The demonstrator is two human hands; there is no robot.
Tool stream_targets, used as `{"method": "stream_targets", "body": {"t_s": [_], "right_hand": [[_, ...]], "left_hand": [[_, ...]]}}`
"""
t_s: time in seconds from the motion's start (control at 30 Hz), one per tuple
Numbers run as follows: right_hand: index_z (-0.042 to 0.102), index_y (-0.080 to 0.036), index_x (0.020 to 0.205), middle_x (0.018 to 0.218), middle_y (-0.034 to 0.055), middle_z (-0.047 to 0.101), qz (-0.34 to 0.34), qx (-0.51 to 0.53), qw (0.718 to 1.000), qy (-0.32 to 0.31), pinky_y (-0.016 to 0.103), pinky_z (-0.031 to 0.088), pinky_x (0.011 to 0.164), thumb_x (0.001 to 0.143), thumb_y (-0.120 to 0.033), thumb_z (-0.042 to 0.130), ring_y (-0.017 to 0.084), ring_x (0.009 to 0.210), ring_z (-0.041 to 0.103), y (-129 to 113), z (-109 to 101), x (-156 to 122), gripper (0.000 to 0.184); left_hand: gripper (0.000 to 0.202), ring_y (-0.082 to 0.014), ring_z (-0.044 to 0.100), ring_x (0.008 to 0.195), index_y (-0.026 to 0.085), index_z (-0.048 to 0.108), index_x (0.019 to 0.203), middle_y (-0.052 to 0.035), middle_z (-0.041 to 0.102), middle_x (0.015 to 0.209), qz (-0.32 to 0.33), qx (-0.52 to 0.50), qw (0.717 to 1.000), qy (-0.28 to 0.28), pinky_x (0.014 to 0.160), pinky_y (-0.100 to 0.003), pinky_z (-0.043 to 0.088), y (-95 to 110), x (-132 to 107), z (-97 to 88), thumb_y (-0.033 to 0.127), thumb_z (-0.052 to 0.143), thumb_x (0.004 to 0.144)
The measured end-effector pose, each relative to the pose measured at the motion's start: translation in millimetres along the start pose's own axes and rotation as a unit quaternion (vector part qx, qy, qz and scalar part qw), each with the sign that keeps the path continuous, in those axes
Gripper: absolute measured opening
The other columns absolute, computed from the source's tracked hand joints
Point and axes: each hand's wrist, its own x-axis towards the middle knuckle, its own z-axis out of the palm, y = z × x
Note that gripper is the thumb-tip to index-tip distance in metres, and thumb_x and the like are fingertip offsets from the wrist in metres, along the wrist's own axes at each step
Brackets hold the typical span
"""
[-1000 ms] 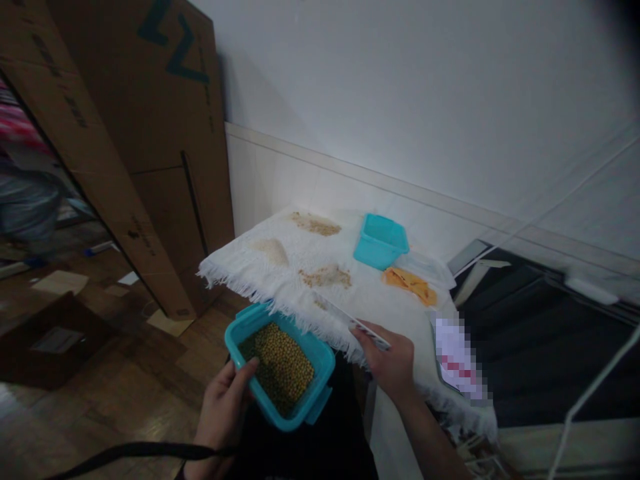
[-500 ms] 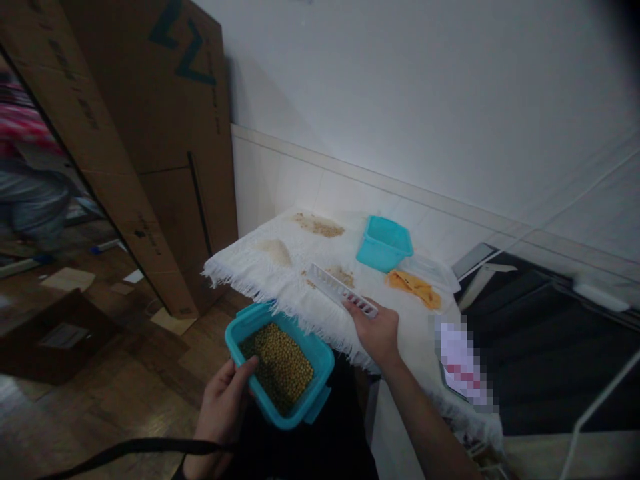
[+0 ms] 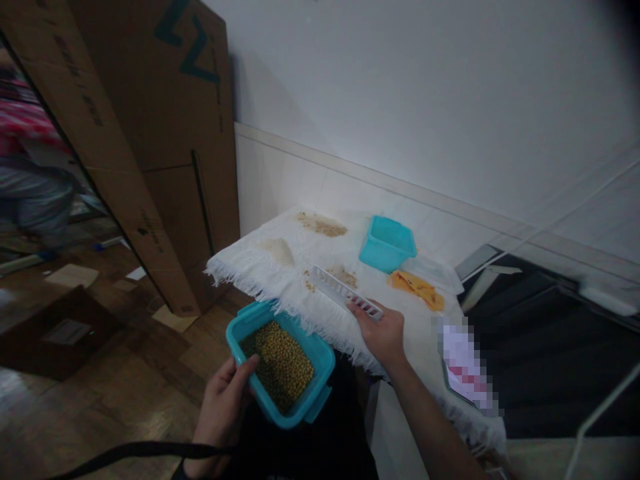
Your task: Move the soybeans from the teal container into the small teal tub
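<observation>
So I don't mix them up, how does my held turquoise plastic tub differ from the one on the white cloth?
Your left hand grips the held tub; the other tub stands on the white cloth. The held tub contains round yellowish beans; the other tub shows bare inner walls. Both are turquoise.

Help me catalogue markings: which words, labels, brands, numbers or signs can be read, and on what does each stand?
No word or number can be read.
Tall box: big teal mark, perhaps a logo; no sure letter.
Tall box, side: small dark print, too blurred.
Low box: pale label, too blurred.
Cloth, right end: pixelated patch, unreadable.
Tub and white strip: no text seen.
</observation>
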Motion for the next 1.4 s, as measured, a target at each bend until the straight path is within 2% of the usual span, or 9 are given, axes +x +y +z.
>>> {"method": "stream_targets", "body": {"t_s": [0.1, 0.27, 0.43, 0.53, 0.73, 0.9, 1.13, 1.33, 1.4], "right_hand": [[0.072, -0.017, 0.084, 0.077, 0.0046, 0.073, 0.003, 0.005, 1.000, -0.006, 0.025, 0.053, 0.061, 0.079, -0.037, 0.060, 0.019, 0.068, 0.068, -2.8, -1.7, -1.0, 0.023], [0.072, -0.018, 0.084, 0.076, 0.0042, 0.073, 0.000, 0.005, 1.000, -0.011, 0.026, 0.054, 0.061, 0.079, -0.037, 0.060, 0.021, 0.070, 0.068, -4.4, -3.2, -4.4, 0.024], [0.072, -0.017, 0.084, 0.076, 0.0040, 0.073, 0.003, 0.007, 1.000, -0.017, 0.026, 0.054, 0.060, 0.079, -0.037, 0.060, 0.020, 0.069, 0.068, -7.7, -4.3, -5.0, 0.024], [0.072, -0.017, 0.084, 0.077, 0.0045, 0.073, 0.000, -0.001, 1.000, -0.018, 0.026, 0.054, 0.060, 0.079, -0.037, 0.059, 0.021, 0.070, 0.069, -11.2, -6.3, -6.0, 0.024], [0.073, -0.018, 0.084, 0.076, 0.0047, 0.073, -0.001, -0.020, 1.000, 0.004, 0.026, 0.055, 0.058, 0.079, -0.037, 0.059, 0.021, 0.070, 0.069, -11.5, -7.3, -9.3, 0.024], [0.073, -0.018, 0.086, 0.080, 0.0046, 0.073, -0.009, -0.014, 1.000, -0.015, 0.026, 0.055, 0.061, 0.080, -0.036, 0.059, 0.021, 0.071, 0.069, -8.6, -6.7, -11.8, 0.023], [0.072, -0.018, 0.085, 0.078, 0.0041, 0.073, -0.022, 0.022, 0.999, -0.028, 0.025, 0.054, 0.061, 0.080, -0.032, 0.060, 0.019, 0.068, 0.069, -12.6, 0.4, -17.1, 0.020], [0.072, -0.021, 0.089, 0.083, 0.0034, 0.073, -0.056, 0.025, 0.998, -0.033, 0.027, 0.055, 0.067, 0.080, -0.028, 0.059, 0.019, 0.073, 0.069, -26.6, 9.4, -27.4, 0.017], [0.072, -0.021, 0.089, 0.082, 0.0031, 0.073, -0.063, 0.038, 0.996, -0.043, 0.026, 0.055, 0.066, 0.080, -0.026, 0.060, 0.018, 0.071, 0.069, -32.1, 11.8, -31.7, 0.016]], "left_hand": [[0.019, -0.0097, 0.049, 0.043, 0.018, 0.066, 0.076, 0.0050, 0.058, 0.050, 0.002, -0.006, 1.000, 0.000, 0.045, -0.020, 0.041, 0.1, -0.5, 0.3, 0.032, 0.073, 0.066], [0.025, -0.0127, 0.056, 0.051, 0.019, 0.068, 0.085, 0.0027, 0.065, 0.060, -0.005, -0.009, 1.000, -0.005, 0.054, -0.024, 0.046, 0.1, -1.5, -0.6, 0.034, 0.072, 0.066], [0.025, -0.0132, 0.055, 0.048, 0.018, 0.067, 0.079, 0.0034, 0.062, 0.055, -0.010, 0.004, 1.000, 0.014, 0.050, -0.024, 0.045, 3.0, -2.4, 0.3, 0.036, 0.073, 0.064], [0.024, -0.0127, 0.055, 0.049, 0.018, 0.066, 0.081, 0.0032, 0.063, 0.057, -0.004, 0.007, 1.000, 0.005, 0.051, -0.024, 0.045, 3.0, -1.1, -1.0, 0.036, 0.072, 0.066], [0.026, -0.0139, 0.059, 0.057, 0.019, 0.068, 0.089, -0.0011, 0.070, 0.072, 0.006, -0.006, 1.000, -0.010, 0.056, -0.024, 0.047, -0.1, 2.1, -5.4, 0.034, 0.071, 0.068], [0.023, -0.0105, 0.054, 0.049, 0.020, 0.068, 0.090, 0.0021, 0.067, 0.063, -0.002, -0.013, 1.000, -0.005, 0.050, -0.022, 0.044, 0.5, 2.4, -4.4, 0.032, 0.069, 0.070], [0.022, -0.0118, 0.056, 0.050, 0.018, 0.068, 0.079, 0.0029, 0.064, 0.058, 0.006, -0.006, 1.000, 0.024, 0.051, -0.023, 0.047, 4.8, 3.9, -7.3, 0.033, 0.073, 0.064], [0.025, -0.0131, 0.060, 0.056, 0.019, 0.068, 0.089, 0.0007, 0.069, 0.070, -0.001, -0.025, 0.999, 0.034, 0.054, -0.023, 0.047, 12.8, 3.3, -8.0, 0.031, 0.072, 0.068], [0.025, -0.0126, 0.059, 0.053, 0.019, 0.068, 0.090, 0.0009, 0.069, 0.069, -0.001, -0.029, 0.999, 0.034, 0.053, -0.024, 0.047, 15.7, 2.2, -7.7, 0.030, 0.071, 0.068]]}}
